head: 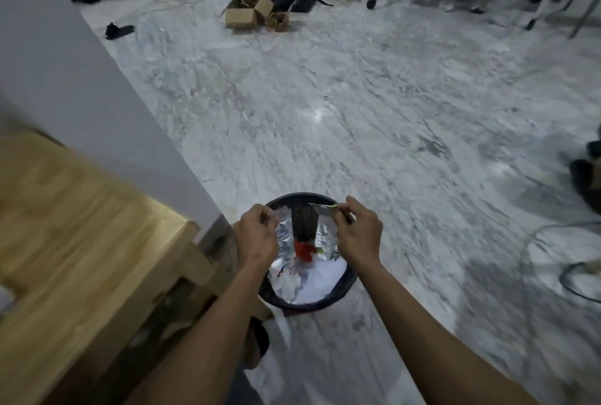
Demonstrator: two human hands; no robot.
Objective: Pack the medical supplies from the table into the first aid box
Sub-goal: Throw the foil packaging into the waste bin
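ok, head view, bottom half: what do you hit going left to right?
Wooden table → left hand → waste bin holding silver wrappers, under both hands → right hand pinching a thin strip → cables on the marble floor.

A small, thin wrapper strip [322, 206], silvery with a green tip, is pinched at its right end between the fingertips of the right hand [357, 232]. It lies nearly flat in the air, just over the far rim of a round black waste bin [344, 284]. Motion blur hides any print.
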